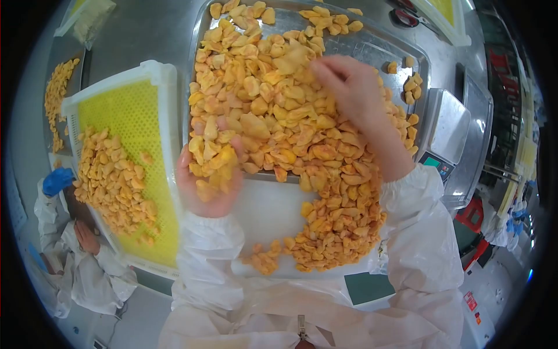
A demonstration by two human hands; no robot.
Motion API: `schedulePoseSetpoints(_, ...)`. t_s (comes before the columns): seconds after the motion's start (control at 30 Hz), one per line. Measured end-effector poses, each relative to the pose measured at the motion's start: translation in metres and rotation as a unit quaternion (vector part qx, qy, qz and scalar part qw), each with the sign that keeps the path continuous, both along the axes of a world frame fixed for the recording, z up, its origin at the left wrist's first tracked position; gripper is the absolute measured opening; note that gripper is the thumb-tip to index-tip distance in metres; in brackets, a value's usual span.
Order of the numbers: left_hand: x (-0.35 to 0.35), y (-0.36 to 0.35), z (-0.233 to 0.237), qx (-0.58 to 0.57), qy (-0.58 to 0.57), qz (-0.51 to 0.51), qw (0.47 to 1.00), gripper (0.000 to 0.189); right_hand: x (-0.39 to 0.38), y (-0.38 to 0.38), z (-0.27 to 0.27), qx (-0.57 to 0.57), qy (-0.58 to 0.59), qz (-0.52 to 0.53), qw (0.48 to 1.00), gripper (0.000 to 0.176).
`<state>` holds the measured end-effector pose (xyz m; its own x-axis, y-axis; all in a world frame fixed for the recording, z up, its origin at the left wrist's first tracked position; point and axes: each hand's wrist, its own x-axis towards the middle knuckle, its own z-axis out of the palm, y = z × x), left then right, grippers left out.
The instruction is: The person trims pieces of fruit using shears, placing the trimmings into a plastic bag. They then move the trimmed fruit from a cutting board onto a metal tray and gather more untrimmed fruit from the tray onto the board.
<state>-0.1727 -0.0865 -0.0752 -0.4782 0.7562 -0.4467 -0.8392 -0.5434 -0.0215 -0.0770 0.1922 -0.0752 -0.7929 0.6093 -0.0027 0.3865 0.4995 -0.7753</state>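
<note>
Our left hand [209,203] cups a handful of fruit pieces [279,116] so none spill; our right hand [349,87] curls into the pile, grip unclear.

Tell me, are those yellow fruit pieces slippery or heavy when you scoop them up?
Probably light: the left hand carries a heaped scoop of yellow fruit pieces in one cupped palm. Likely not slippery, since they sit piled without sliding off. They seem fairly firm, keeping chunky shapes in the metal tray.

Orange-yellow fruit pieces [290,122], yellow-meshed white tray [131,116]
</note>
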Motion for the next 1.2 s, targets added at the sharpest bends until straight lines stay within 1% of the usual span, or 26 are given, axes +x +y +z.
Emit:
schedulePoseSetpoints(0.07, -0.001, 0.004, 0.004, -0.03, 0.003, 0.024, 0.999, 0.048, 0.005, -0.002, -0.001, 0.129, -0.005, 0.103, 0.986, 0.015)
schedulePoseSetpoints(0.17, -0.002, 0.008, 0.006, -0.035, -0.002, 0.032, 0.999, 0.047, 0.001, 0.019, -0.007, 0.109, 0.058, -0.054, 0.991, 0.014)
schedulePoseSetpoints(0.2, -0.001, 0.009, 0.007, -0.039, -0.002, 0.035, 0.999, 0.047, -0.004, 0.033, -0.012, 0.121, 0.061, -0.063, 0.989, 0.014)
schedulePoseSetpoints(0.27, 0.001, 0.01, 0.006, 0.005, -0.006, 0.01, 1.0, 0.047, -0.014, 0.06, -0.017, 0.146, 0.066, -0.081, 0.984, 0.015)
schedulePoseSetpoints(0.33, 0.002, 0.009, 0.005, 0.105, -0.015, -0.047, 0.993, 0.047, -0.032, 0.048, -0.002, 0.248, 0.073, -0.015, 0.966, 0.02)
schedulePoseSetpoints(0.37, 0.003, 0.01, 0.006, 0.087, -0.022, -0.045, 0.995, 0.047, -0.038, 0.044, 0.002, 0.298, 0.077, 0.018, 0.951, 0.024)
schedulePoseSetpoints(0.4, 0.005, 0.011, 0.007, 0.069, -0.03, -0.043, 0.996, 0.047, -0.035, 0.062, -0.036, 0.352, 0.037, 0.048, 0.934, 0.019)
schedulePoseSetpoints(0.43, 0.005, 0.011, 0.008, 0.051, -0.037, -0.04, 0.997, 0.048, -0.033, 0.065, -0.041, 0.31, 0.041, 0.045, 0.949, 0.02)
schedulePoseSetpoints(0.5, 0.002, 0.011, 0.009, 0.056, -0.02, -0.045, 0.997, 0.048, -0.032, 0.067, -0.044, 0.223, 0.051, 0.039, 0.973, 0.025)
schedulePoseSetpoints(0.53, 0.001, 0.01, 0.009, 0.058, -0.011, -0.048, 0.997, 0.048, -0.027, 0.07, -0.043, 0.063, 0.071, -0.007, 0.995, 0.028)
schedulePoseSetpoints(0.57, -0.001, 0.007, 0.007, 0.046, -0.003, -0.041, 0.998, 0.049, -0.019, 0.075, -0.038, -0.099, 0.089, -0.053, 0.99, 0.03)
schedulePoseSetpoints(0.6, -0.004, 0.002, 0.004, 0.034, 0.003, -0.034, 0.999, 0.049, -0.01, 0.078, -0.034, -0.258, 0.102, -0.098, 0.956, 0.033)
schedulePoseSetpoints(0.63, -0.006, -0.002, 0.001, 0.023, 0.008, -0.027, 0.999, 0.049, -0.001, 0.079, -0.031, -0.294, 0.117, -0.103, 0.943, 0.035)
schedulePoseSetpoints(0.7, -0.009, -0.004, 0.001, 0.038, -0.005, -0.03, 0.999, 0.049, 0.015, 0.082, -0.027, -0.363, 0.144, -0.117, 0.913, 0.04)
schedulePoseSetpoints(0.73, -0.009, -0.002, 0.001, 0.046, -0.011, -0.033, 0.998, 0.049, 0.02, 0.083, -0.028, -0.385, 0.143, -0.091, 0.907, 0.044)
schedulePoseSetpoints(0.8, -0.006, 0.002, 0.004, 0.045, -0.023, -0.036, 0.998, 0.049, 0.028, 0.075, -0.02, -0.44, 0.181, -0.07, 0.877, 0.048)
schedulePoseSetpoints(0.93, -0.001, 0.011, 0.008, 0.036, -0.026, -0.065, 0.997, 0.049, 0.033, 0.06, -0.008, -0.536, 0.255, -0.056, 0.803, 0.053)
schedulePoseSetpoints(1.03, 0.001, 0.018, 0.012, 0.039, -0.001, -0.106, 0.994, 0.043, 0.035, 0.059, -0.005, -0.597, 0.295, -0.038, 0.745, 0.056)
schedulePoseSetpoints(1.13, 0.002, 0.018, 0.012, 0.041, 0.004, -0.107, 0.993, 0.044, 0.036, 0.057, -0.003, -0.612, 0.303, -0.046, 0.73, 0.054)
schedulePoseSetpoints(1.2, 0.004, 0.016, 0.012, 0.006, -0.009, -0.083, 0.997, 0.046, 0.039, 0.056, -0.006, -0.543, 0.259, -0.111, 0.791, 0.046)
